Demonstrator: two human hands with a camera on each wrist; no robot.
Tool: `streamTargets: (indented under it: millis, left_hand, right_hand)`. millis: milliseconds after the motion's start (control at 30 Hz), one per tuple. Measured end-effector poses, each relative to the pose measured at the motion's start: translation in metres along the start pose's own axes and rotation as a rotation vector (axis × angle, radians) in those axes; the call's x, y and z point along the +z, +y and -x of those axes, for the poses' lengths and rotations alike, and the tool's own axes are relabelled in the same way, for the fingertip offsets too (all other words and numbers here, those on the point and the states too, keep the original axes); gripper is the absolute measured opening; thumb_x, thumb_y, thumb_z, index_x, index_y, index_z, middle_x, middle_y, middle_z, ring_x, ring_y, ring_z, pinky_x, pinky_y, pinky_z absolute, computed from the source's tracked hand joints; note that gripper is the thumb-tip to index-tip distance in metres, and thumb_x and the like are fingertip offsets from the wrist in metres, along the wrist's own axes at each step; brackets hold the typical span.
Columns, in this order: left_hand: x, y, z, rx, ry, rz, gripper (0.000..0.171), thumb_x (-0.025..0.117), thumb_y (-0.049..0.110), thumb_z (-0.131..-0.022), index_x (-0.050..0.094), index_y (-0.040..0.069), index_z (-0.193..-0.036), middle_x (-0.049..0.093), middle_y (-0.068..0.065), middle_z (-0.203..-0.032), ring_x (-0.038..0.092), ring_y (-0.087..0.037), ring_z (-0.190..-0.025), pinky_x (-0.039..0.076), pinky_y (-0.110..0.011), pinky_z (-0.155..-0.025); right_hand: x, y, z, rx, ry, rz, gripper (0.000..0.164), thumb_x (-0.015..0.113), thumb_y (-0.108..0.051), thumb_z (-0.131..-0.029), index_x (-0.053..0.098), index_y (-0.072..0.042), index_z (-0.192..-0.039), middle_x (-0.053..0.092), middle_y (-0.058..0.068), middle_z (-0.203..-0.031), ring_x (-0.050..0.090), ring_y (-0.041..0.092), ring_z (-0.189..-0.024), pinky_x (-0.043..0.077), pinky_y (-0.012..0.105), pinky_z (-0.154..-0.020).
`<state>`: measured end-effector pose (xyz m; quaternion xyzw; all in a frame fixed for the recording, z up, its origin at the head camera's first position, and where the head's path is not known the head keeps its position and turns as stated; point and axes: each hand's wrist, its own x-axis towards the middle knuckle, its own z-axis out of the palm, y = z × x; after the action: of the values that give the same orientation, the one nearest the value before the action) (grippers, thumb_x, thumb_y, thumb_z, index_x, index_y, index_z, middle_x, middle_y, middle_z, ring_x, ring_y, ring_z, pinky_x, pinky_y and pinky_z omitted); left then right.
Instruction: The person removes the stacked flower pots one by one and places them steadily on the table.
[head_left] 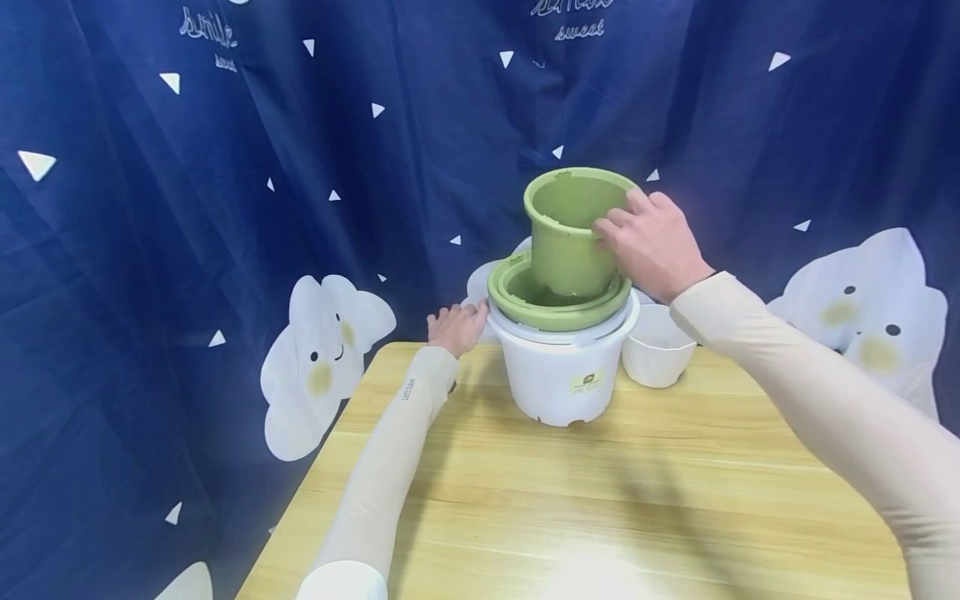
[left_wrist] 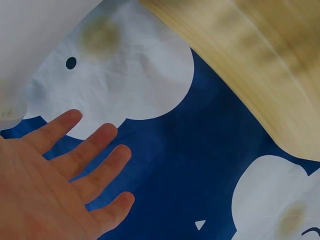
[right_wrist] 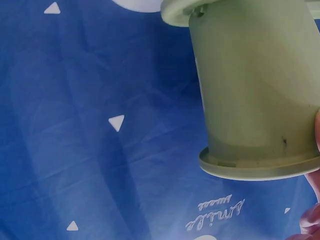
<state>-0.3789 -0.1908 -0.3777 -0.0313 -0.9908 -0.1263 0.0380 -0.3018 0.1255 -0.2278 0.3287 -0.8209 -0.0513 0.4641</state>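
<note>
My right hand (head_left: 654, 242) pinches the rim of a green plastic flowerpot (head_left: 564, 254) on its right side. The pot's lower end overlaps the mouth of the nested green pots (head_left: 558, 318) beneath it. Those sit in a white flowerpot (head_left: 551, 371) with a small label, upright on the table. In the right wrist view the raised green pot (right_wrist: 255, 95) appears upside down, with fingertips at the right edge. At the white pot's left side is my left hand (head_left: 457, 327), fingertips close to its rim. The left wrist view shows this hand's fingers (left_wrist: 95, 162) spread and loosely extended.
A smaller white pot (head_left: 658, 354) stands just right of the stack, near the table's back edge. The wooden table (head_left: 525, 517) reaches toward me. Directly behind it hangs a blue curtain (head_left: 450, 108) printed with clouds and triangles.
</note>
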Motion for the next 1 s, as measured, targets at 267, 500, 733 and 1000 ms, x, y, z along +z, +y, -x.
streamTargets:
  millis: [267,500,733,1000]
  left_hand:
    - [0.001,0.002,0.000,0.006,0.004,-0.001,0.083,0.002,0.061,-0.104,0.058,0.015,-0.145,0.058,-0.019,-0.144,0.051,-0.042,-0.133,0.033,-0.063,-0.112]
    - [0.001,0.003,0.000,0.002,0.000,0.001,0.085,0.000,0.063,-0.103,0.057,0.016,-0.146,0.058,-0.019,-0.145,0.051,-0.042,-0.134,0.033,-0.063,-0.112]
    - [0.004,0.000,-0.001,-0.020,0.000,0.012,0.085,0.000,0.063,-0.102,0.058,0.017,-0.144,0.058,-0.018,-0.144,0.051,-0.042,-0.134,0.032,-0.063,-0.113]
    - [0.005,-0.001,-0.003,-0.018,0.013,0.019,0.086,0.000,0.064,-0.102,0.060,0.016,-0.141,0.059,-0.019,-0.142,0.051,-0.043,-0.132,0.033,-0.063,-0.111]
  right_hand:
    - [-0.009,0.016,0.003,0.016,0.020,0.052,0.015,0.076,-0.014,-0.087,0.074,-0.003,-0.097,0.073,0.016,-0.084,0.052,0.039,-0.089,0.038,0.046,-0.070]
    - [-0.016,0.031,0.012,0.046,0.015,0.061,0.015,0.076,-0.015,-0.087,0.073,-0.003,-0.097,0.071,0.017,-0.082,0.052,0.040,-0.090,0.037,0.049,-0.072]
    - [-0.019,0.045,0.024,0.088,0.000,0.080,0.014,0.075,-0.014,-0.087,0.072,-0.003,-0.096,0.070,0.018,-0.080,0.051,0.041,-0.091,0.037,0.052,-0.075]
    - [-0.025,0.063,0.041,0.158,-0.047,0.088,0.011,0.073,-0.012,-0.088,0.072,-0.002,-0.093,0.068,0.019,-0.078,0.049,0.041,-0.090,0.037,0.054,-0.078]
